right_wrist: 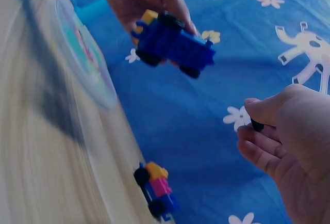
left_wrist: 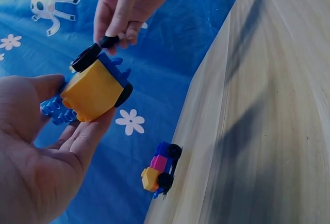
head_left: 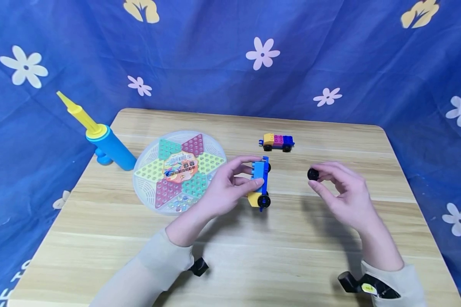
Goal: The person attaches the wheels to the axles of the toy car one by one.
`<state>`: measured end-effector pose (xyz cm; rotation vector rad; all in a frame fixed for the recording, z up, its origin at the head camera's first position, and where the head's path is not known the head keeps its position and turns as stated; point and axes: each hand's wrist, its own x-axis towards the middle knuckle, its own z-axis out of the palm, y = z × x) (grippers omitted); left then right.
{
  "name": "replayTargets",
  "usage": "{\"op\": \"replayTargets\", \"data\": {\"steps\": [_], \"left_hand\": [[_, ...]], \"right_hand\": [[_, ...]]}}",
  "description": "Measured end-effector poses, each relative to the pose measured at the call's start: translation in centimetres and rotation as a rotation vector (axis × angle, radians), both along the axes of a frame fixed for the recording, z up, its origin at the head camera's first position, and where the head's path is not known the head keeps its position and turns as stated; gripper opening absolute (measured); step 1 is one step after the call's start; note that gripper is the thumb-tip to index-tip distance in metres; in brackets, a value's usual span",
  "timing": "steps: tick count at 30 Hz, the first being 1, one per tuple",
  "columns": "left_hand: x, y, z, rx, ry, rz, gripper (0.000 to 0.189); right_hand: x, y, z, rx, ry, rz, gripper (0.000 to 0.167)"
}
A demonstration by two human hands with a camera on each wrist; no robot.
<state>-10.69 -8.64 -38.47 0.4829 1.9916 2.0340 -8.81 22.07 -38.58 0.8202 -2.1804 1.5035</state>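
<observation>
Over the middle of the table, my left hand (head_left: 226, 189) grips a toy block car (head_left: 258, 170), tipped on its side. It has a blue base, light blue studded bricks and a yellow sloped brick (left_wrist: 94, 92) at one end. Its blue underside (right_wrist: 178, 47) shows in the right wrist view, with three black wheels visible. To the right, my right hand (head_left: 347, 194) pinches a small black wheel (head_left: 313, 174) between thumb and fingers, apart from the car. That wheel is mostly hidden by the fingers in the right wrist view.
A second block car (head_left: 278, 141), yellow, pink and blue, stands on wheels farther back. At left lies a round Chinese checkers board (head_left: 150, 187) with clear marbles. A blue and yellow hand pump (head_left: 117, 149) leans by the table's left edge. Blue flowered cloth (head_left: 215, 55) hangs behind.
</observation>
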Motion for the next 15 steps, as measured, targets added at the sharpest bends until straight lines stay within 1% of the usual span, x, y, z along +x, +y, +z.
{"op": "replayTargets", "data": {"steps": [6, 11, 15], "left_hand": [[0.0, 0.4, -0.2, -0.002, 0.003, -0.019, 0.049], [0.1, 0.8, 0.0, 0.002, -0.005, -0.036, 0.049], [0.2, 1.1, 0.1, 0.001, 0.004, -0.039, 0.049]], "right_hand": [[0.3, -1.1, 0.8, 0.050, 0.043, 0.007, 0.048], [0.5, -2.1, 1.4, 0.108, 0.077, -0.011, 0.045], [0.5, -3.0, 1.9, 0.132, 0.088, -0.013, 0.044]]}}
